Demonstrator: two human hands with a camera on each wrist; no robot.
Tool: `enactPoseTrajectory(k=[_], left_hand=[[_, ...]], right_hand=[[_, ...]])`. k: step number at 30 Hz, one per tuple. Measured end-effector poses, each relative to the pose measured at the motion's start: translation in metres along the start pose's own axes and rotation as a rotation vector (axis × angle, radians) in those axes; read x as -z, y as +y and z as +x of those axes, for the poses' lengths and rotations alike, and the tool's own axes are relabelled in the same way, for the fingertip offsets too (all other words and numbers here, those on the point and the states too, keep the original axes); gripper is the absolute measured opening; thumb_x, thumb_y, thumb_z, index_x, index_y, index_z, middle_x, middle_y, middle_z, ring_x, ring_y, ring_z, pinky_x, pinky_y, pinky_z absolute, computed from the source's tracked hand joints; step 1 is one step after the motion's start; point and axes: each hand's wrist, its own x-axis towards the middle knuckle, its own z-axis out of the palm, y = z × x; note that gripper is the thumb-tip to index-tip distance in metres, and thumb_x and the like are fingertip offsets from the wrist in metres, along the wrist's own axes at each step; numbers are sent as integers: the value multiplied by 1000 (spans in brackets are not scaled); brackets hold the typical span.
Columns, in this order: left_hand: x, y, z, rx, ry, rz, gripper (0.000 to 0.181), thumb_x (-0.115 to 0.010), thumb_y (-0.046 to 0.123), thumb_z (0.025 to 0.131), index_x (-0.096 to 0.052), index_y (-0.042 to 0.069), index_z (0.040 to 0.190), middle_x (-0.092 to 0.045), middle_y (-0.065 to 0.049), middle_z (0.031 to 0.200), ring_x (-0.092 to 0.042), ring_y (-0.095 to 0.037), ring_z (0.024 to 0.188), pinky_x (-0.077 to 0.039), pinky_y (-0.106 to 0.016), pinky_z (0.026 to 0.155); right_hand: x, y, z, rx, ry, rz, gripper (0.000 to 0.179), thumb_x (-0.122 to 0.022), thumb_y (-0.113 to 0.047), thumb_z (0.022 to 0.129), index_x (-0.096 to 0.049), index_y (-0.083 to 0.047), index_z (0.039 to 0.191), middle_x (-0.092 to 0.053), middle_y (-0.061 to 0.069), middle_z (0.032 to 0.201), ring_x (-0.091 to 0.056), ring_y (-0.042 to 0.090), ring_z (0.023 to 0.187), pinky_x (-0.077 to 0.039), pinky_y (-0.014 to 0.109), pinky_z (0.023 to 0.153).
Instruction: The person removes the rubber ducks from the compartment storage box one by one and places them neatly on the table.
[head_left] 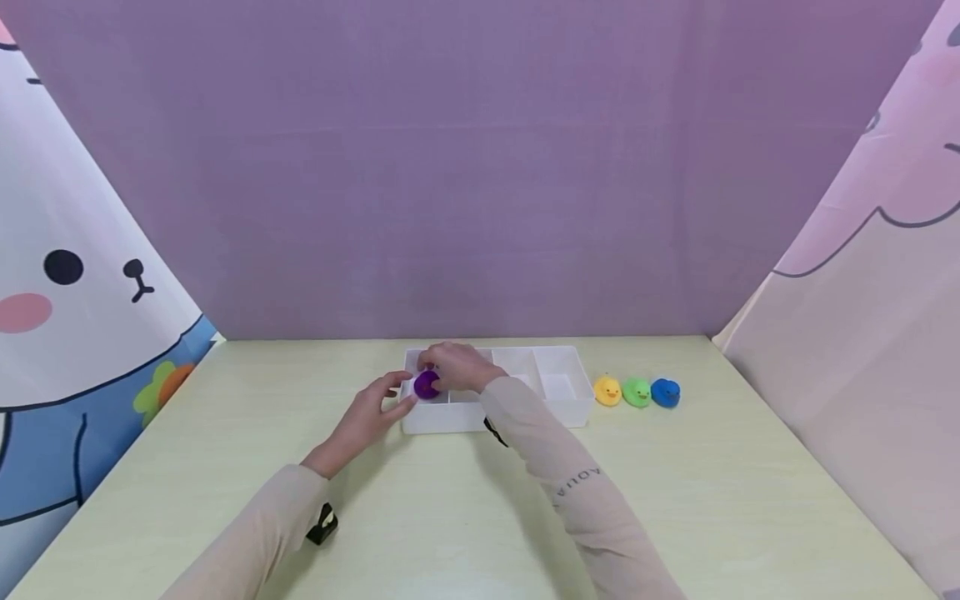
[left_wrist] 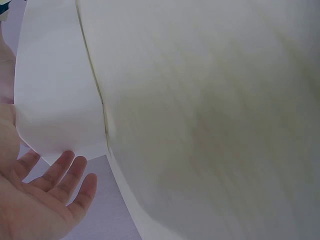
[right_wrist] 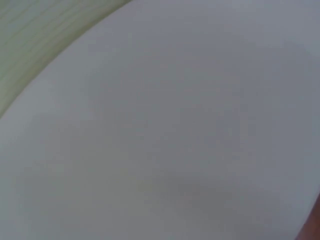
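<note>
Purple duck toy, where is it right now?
In the head view, the purple duck toy is over the left end of the white divided tray, held by the right hand.

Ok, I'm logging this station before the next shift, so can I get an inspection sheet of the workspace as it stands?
Surface: pale green table, bare wood-grain look.
Job's things: white tray with compartments; purple toy over its left end.
Clutter: yellow duck, green duck and blue duck in a row right of the tray.
Grips: right hand holds the purple toy; left hand open, fingertips at the tray's left end.
Cables: nothing seen; a black strap shows at the left wrist.
Surroundings: purple backdrop; cartoon-print curtains on both sides.
</note>
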Motion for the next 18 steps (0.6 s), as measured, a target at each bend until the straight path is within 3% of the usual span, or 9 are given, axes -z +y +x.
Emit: enactPoseTrajectory(k=[18], left_hand=[[0,0,-1,8,-10,4,44,-59,24,89,-49,3,127,-53,-18,128,-56,-35,106,-49,-47,88]], right_hand=[[-1,-4,5,-28,-68,20,25,-68,-12,82,-65,-19,106,-66,-4,100,-52,10,85,-44,23,76]])
